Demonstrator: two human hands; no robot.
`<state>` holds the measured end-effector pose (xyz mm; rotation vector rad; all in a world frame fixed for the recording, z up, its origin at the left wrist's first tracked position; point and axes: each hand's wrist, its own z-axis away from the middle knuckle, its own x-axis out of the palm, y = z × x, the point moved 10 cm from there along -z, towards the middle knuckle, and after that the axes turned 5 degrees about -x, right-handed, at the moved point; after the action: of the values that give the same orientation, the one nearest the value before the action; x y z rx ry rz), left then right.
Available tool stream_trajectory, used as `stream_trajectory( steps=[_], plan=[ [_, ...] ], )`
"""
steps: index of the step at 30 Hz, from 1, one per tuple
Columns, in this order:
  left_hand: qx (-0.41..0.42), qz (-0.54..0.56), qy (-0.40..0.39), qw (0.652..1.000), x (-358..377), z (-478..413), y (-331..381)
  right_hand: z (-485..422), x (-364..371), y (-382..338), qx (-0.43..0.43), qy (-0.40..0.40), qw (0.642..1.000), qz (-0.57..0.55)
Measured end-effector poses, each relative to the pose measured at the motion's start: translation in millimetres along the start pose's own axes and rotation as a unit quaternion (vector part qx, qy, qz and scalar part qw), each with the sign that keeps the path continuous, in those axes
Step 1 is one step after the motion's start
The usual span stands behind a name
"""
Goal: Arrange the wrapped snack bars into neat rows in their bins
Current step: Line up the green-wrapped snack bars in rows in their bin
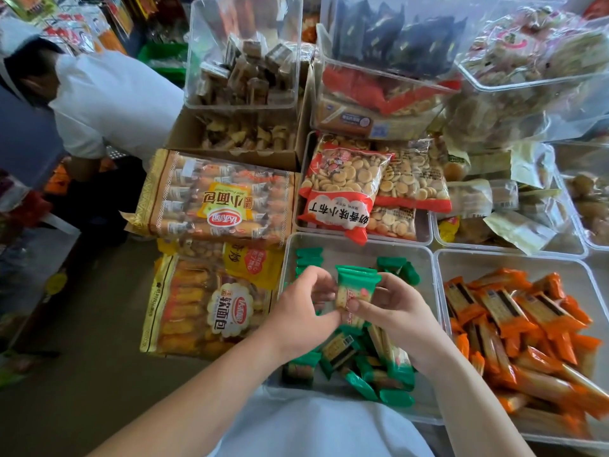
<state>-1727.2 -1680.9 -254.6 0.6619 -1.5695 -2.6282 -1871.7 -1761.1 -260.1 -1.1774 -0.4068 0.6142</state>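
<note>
A clear plastic bin in front of me holds green-wrapped snack bars, piled loosely at its near end, with a few more lined along its far left wall. Above the bin, both my hands hold a small upright stack of green-wrapped bars. My left hand grips the stack from the left, and my right hand pinches it from the right with the thumb across the front. To the right, a second clear bin is full of orange-wrapped bars lying jumbled.
Large bags of small breads lie to the left of the green bin. Bags of round biscuits sit in a tray behind it. More clear bins of wrapped snacks stand further back. A person in white bends over at the far left.
</note>
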Motion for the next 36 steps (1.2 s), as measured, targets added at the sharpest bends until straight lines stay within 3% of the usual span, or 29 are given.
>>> stream_trajectory(
  steps=[7, 12, 16, 22, 28, 32, 36],
  plan=[
    [-0.015, -0.003, -0.017, 1.000, 3, -6, -8, -4, -11, -2, 0.025, -0.007, 1.000, 0.004],
    [-0.018, -0.039, -0.031, 0.999, 8, -11, -14, -17, -15, -24, -0.033, -0.054, 0.962, 0.265],
    [-0.021, -0.040, -0.039, 0.998, 11, -17, -17, -26, -7, -28, -0.030, -0.091, 0.931, 0.351],
    [-0.009, -0.054, 0.004, 0.998, -8, -27, -25, -46, -25, -43, -0.063, 0.010, 0.931, 0.359],
    [-0.031, -0.062, 0.044, 0.997, -34, -31, -44, -96, -1, -10, -0.075, 0.021, 0.882, 0.465],
    [-0.046, -0.039, 0.039, 0.997, -38, -28, -50, -116, 17, 32, -0.047, 0.030, 0.903, 0.426],
    [-0.054, -0.027, 0.039, 0.997, -40, -26, -54, -116, 17, 56, -0.010, 0.103, 0.938, 0.331]
  ],
)
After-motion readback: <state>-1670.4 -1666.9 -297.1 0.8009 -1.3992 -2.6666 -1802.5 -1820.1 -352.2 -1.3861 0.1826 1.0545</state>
